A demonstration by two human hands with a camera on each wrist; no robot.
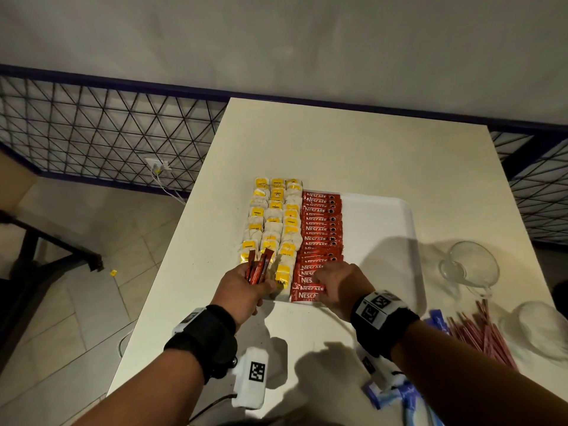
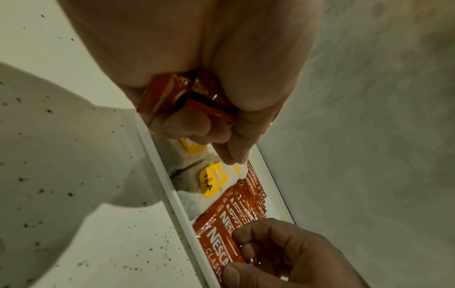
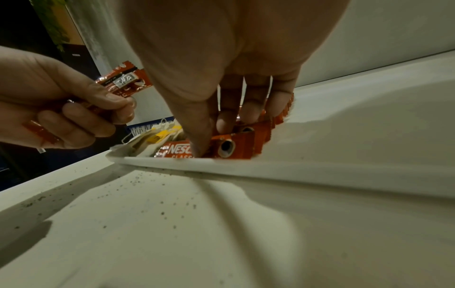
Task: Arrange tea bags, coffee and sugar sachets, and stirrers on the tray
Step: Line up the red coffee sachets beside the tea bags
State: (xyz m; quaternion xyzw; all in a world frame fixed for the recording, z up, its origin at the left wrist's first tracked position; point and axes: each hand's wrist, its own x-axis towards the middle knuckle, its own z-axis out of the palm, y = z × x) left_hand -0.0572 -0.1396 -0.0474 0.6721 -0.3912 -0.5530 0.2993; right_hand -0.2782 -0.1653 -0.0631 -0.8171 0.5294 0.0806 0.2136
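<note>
A white tray (image 1: 384, 216) holds three columns of yellow-tagged tea bags (image 1: 273, 222) and one overlapping row of red coffee sachets (image 1: 321, 229). My left hand (image 1: 246, 287) hovers over the tray's near left corner and grips a bundle of red coffee sachets (image 1: 258, 267) (image 2: 172, 91) (image 3: 123, 79). My right hand (image 1: 332, 284) (image 3: 211, 138) is at the near end of the row; its thumb and bent fingers pinch the nearest sachet (image 2: 216, 237) (image 3: 177, 151) just inside the tray rim (image 3: 246, 165).
The tray's right half is bare. Red stirrers (image 1: 479, 330) and blue sachets (image 1: 436, 318) lie on the white table to my right, with more blue sachets (image 1: 396, 395) near the front edge. Two glass bowls (image 1: 470, 265) (image 1: 541, 330) stand at the right.
</note>
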